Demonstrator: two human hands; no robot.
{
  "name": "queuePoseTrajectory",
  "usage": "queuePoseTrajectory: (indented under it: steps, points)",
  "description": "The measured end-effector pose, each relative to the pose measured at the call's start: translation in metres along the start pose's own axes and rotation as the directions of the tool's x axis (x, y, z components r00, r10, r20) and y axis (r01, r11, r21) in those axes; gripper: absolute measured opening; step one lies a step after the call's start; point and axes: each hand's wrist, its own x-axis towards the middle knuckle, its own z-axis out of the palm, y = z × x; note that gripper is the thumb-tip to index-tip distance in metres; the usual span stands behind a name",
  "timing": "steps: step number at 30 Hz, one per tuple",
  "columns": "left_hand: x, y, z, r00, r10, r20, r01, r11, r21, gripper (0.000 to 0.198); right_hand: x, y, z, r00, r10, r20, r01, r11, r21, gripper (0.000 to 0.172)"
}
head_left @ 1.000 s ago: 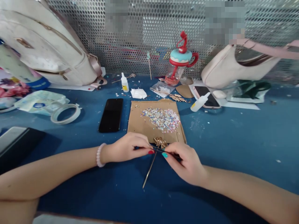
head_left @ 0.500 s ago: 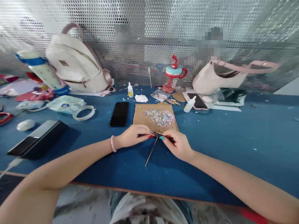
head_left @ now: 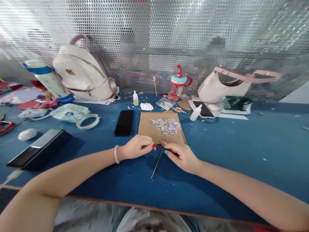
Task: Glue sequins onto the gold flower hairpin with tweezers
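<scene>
My left hand (head_left: 137, 147), with a bead bracelet at the wrist, is closed in a pinch, thumb against fingers. What it pinches is too small to make out. My right hand (head_left: 182, 156) is closed around a thin dark tool that looks like tweezers (head_left: 160, 147), its tip reaching my left fingertips. Both hands are just above the near edge of a cardboard sheet (head_left: 147, 124). A heap of glittery small gems (head_left: 166, 125) lies on the cardboard, with small gold pieces (head_left: 164, 142) close to my fingers. A thin stick (head_left: 156, 165) slants on the table below my hands.
Behind the cardboard stand two glue bottles (head_left: 135, 98) (head_left: 196, 112) and a red-lidded cup (head_left: 177, 85). A black phone (head_left: 124, 122) lies to the left, near a tape roll (head_left: 87, 121). A backpack (head_left: 79, 72) and handbag (head_left: 222, 83) stand against the perforated metal panel (head_left: 154, 32).
The whole view has shifted slightly, so things sit lower. My fingertips have moved slightly off the cardboard's near edge, showing more of the gold pieces. Both hands keep their pinches.
</scene>
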Motion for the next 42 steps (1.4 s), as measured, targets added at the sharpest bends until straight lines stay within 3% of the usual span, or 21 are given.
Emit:
queuePoseTrajectory:
  steps: [5,10,18,27,35,42]
  points:
    - [-0.002,0.006,-0.003,0.999,0.042,0.028,-0.04,0.996,-0.079,0.037,-0.01,-0.017,0.001,0.992,0.037,0.118,-0.054,0.989,0.136,0.017]
    - [-0.006,0.02,0.001,0.999,0.003,0.038,0.007,0.963,-0.271,0.045,-0.014,-0.021,0.004,0.978,0.033,0.206,-0.079,0.973,0.216,0.011]
    - [-0.012,0.037,0.016,0.972,-0.229,0.048,0.221,0.833,-0.507,0.039,-0.011,-0.019,0.002,0.978,0.007,0.21,-0.052,0.976,0.212,0.013]
    - [-0.008,0.036,0.017,0.958,-0.277,0.071,0.272,0.806,-0.526,0.029,-0.01,-0.02,0.003,0.98,0.032,0.196,-0.068,0.981,0.183,0.014]
    - [-0.01,0.036,0.016,0.972,-0.218,0.084,0.227,0.792,-0.567,0.042,-0.01,-0.019,0.003,0.98,0.006,0.197,-0.036,0.988,0.152,0.013]
    - [-0.011,0.035,0.017,0.979,-0.191,0.066,0.193,0.795,-0.575,0.043,-0.011,-0.018,0.004,0.98,-0.017,0.198,-0.007,0.993,0.119,0.012]
